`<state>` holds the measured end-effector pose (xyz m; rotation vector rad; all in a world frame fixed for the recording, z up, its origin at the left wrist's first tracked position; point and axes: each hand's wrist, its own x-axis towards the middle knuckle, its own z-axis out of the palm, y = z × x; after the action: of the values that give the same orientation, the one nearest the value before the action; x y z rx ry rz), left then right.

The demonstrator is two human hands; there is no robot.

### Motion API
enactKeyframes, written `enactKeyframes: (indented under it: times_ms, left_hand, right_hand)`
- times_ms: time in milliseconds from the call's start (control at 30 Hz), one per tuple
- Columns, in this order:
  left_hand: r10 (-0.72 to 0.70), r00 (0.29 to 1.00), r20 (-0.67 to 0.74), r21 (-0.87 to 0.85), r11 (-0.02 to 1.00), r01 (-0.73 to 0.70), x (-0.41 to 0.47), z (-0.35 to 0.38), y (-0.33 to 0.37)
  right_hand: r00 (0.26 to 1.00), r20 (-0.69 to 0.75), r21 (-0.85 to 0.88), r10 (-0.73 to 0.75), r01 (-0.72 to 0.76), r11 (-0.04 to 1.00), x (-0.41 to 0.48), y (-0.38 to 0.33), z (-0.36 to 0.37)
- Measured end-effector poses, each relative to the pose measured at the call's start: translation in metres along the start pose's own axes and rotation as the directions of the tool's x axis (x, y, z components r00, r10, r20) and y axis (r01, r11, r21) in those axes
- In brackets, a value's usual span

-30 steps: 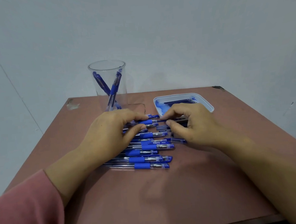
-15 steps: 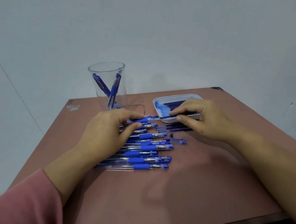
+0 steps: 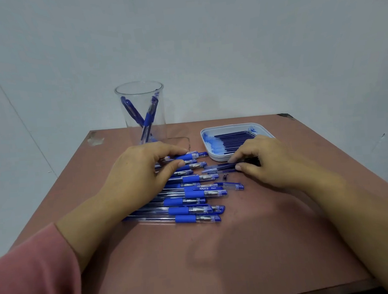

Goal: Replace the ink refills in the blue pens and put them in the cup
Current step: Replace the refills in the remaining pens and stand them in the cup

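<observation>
Nearest, a pink sleeve [image 3: 25,278] covers the left forearm, over the bare front of the brown table [image 3: 220,271]. Beyond it a row of blue pens [image 3: 193,210] lies side by side with tips to the right. The left hand [image 3: 139,173] lies across their barrels, covering much of the farther ones, and its thumb and forefinger pinch the farthest pen [image 3: 191,156]. Just right of the row lie a loose cap [image 3: 231,186] and a small dark tip piece [image 3: 225,176]. The right hand [image 3: 267,164] sits low, thumb and forefinger pinching a thin refill [image 3: 219,167] that lies just in front of the white tray [image 3: 214,157]. This hand hides the tray's near right corner. Spare refills [image 3: 234,139] lie in the tray. At the back left the clear cup [image 3: 140,100] stands upright with two crossed pens [image 3: 148,119] inside.
</observation>
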<state>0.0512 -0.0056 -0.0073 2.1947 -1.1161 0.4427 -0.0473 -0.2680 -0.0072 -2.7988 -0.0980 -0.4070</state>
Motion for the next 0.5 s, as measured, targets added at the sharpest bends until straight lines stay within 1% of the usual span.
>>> enactKeyframes:
  times_ms: [133, 300, 400, 467, 500]
  left_hand:
    - [0.002, 1.000, -0.001, -0.003, 1.000, -0.002, -0.001, 0.000, 0.001]
    - [0.009, 1.000, -0.010, 0.000, 1.000, -0.009, -0.001, 0.000, 0.001]
    - [0.015, 1.000, -0.012, -0.006, 1.000, -0.015, -0.001, 0.000, 0.000]
    - [0.022, 1.000, -0.013, -0.004, 1.000, -0.022, -0.001, -0.001, -0.001]
    - [0.027, 1.000, -0.015, -0.003, 1.000, -0.027, -0.001, -0.001, -0.001]
  right_hand:
    - [1.000, 0.001, -0.061, -0.014, 0.014, 0.998, 0.001, 0.000, 0.002]
    - [0.999, -0.028, -0.074, -0.045, 0.043, 0.996, 0.002, 0.001, 0.002]
    - [0.993, -0.122, 0.003, -0.006, 0.006, 1.000, 0.003, 0.002, -0.008]
    - [0.988, -0.150, -0.018, 0.032, -0.036, 0.999, 0.008, 0.003, -0.021]
    - [0.989, -0.137, -0.042, 0.058, -0.064, 0.997, 0.012, 0.005, -0.028]
